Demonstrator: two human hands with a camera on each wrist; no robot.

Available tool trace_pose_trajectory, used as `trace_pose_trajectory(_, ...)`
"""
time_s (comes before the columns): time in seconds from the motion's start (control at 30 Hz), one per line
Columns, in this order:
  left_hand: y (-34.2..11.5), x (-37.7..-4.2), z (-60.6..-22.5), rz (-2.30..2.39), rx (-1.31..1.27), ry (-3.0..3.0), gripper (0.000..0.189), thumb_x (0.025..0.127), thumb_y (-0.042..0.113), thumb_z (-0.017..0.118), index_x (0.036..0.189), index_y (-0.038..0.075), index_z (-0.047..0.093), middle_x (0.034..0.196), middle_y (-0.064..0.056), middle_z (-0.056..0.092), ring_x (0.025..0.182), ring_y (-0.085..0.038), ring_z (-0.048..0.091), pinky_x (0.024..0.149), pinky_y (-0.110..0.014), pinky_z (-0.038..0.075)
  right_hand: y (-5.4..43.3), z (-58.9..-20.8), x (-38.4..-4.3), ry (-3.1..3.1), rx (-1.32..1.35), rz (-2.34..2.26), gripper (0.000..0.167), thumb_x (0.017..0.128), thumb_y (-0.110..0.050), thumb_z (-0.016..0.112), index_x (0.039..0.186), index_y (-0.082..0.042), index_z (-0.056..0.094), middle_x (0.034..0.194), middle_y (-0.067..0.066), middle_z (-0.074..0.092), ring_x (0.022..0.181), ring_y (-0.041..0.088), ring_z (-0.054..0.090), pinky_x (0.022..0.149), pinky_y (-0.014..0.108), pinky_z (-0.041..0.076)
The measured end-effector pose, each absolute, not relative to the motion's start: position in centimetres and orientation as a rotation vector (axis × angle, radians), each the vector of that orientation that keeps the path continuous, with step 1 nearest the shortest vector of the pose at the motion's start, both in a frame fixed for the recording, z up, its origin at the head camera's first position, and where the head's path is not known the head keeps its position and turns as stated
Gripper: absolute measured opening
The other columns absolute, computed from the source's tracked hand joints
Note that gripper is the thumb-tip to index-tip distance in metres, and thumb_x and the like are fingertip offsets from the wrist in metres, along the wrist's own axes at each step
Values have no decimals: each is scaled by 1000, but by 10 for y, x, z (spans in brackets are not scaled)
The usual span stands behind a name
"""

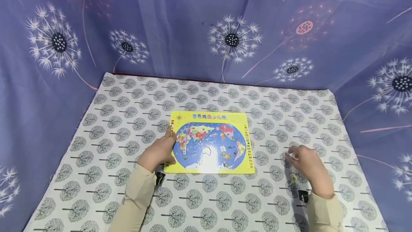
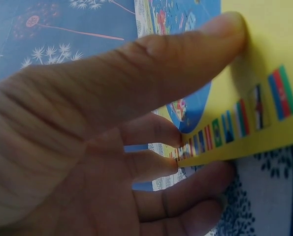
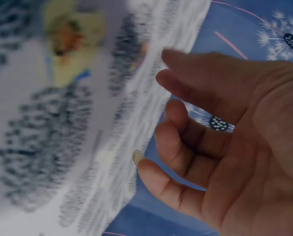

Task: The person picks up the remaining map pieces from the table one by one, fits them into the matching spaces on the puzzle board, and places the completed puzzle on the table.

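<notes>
Map board (image 1: pixel 210 141) gripped at edge by left hand (image 1: pixel 158 151); right hand (image 1: pixel 307 164) loosely curled near yellow piece (image 1: pixel 292 177).

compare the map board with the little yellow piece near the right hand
The map board is far larger than the yellow piece. The map board is rectangular; the yellow piece looks irregular. The left hand touches the map board's edge; no hand touches the yellow piece. Both show yellow and lie on the tree-print cloth.
</notes>
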State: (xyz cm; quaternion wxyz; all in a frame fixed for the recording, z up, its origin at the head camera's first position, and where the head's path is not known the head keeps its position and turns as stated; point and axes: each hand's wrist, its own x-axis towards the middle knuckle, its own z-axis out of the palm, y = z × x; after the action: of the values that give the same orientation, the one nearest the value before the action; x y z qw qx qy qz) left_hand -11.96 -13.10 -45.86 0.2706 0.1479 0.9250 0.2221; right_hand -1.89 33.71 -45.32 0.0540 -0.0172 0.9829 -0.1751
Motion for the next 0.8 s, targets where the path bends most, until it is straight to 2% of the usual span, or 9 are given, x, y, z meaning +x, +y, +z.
trace_pose_trajectory(0.13, -131, -121, -457, 600, 399, 2502, 108, 67, 6, 93, 152, -12, 30, 164, -30, -1, 78, -30, 62, 68, -39, 57, 337, -459, -21, 2978, -40, -571, 23, 82, -8, 79, 99, 5, 70, 84, 14, 67, 73, 29, 63, 67, 53, 54)
trace_pose_trajectory(0.33, -131, -119, -456, 618, 380, 2470, 107, 69, 4, 91, 154, -11, 28, 165, -28, -3, 72, -27, 60, 63, -36, 54, 337, -466, -21, 2978, -19, -551, 15, 85, -10, 78, 93, 0, 71, 80, 7, 65, 69, 24, 61, 65, 51, 53)
trace_pose_trajectory(0.53, -132, -116, -460, 601, 403, 2484, 105, 69, 6, 92, 153, -12, 30, 164, -29, -2, 76, -28, 61, 67, -37, 54, 338, -469, -19, 2997, -33, -529, 12, 86, -12, 77, 89, -3, 71, 76, 3, 62, 66, 19, 57, 62, 46, 51)
trace_pose_trajectory(0.8, -131, -117, -458, 602, 392, 2496, 105, 68, 5, 92, 152, -11, 32, 165, -28, 1, 80, -31, 61, 68, -40, 55, 338, -466, -23, 3017, -73, -519, 11, 85, -10, 78, 86, -4, 68, 79, 3, 63, 70, 22, 60, 67, 49, 53)
